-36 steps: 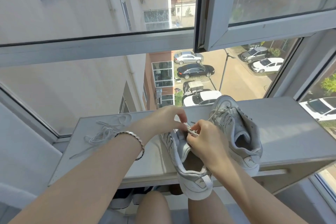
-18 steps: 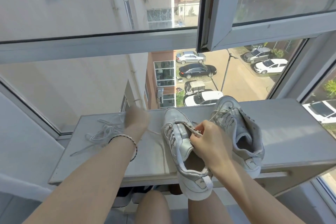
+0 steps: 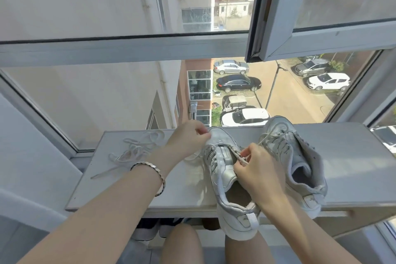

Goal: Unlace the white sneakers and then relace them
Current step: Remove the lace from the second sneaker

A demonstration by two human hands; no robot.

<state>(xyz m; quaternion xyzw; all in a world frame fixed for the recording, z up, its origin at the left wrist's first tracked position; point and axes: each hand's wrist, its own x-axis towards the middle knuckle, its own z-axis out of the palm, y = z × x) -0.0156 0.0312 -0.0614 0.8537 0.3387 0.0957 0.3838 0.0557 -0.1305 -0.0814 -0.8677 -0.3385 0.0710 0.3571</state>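
Observation:
Two white sneakers stand on a pale shelf (image 3: 342, 156) under the window. The near sneaker (image 3: 225, 178) has its heel hanging over the front edge. The far sneaker (image 3: 300, 167) stands to its right, still laced near the toe. My left hand (image 3: 188, 139) is at the near sneaker's toe, fingers curled and pinching a strand of its lace. My right hand (image 3: 255, 169) rests over the tongue and pinches the lace end (image 3: 240, 156) by the eyelets. A loose white lace (image 3: 132, 152) lies in a heap on the shelf's left part.
Large window panes rise right behind the shelf, with an open sash (image 3: 278, 17) at the upper right. My bare knees (image 3: 184, 244) are below the shelf's front edge. Dark shoes (image 3: 150, 231) sit under the shelf.
My left hand swung out to the left with the lace, then came back to the near sneaker's toe. My right hand stayed on the tongue holding the lace end.

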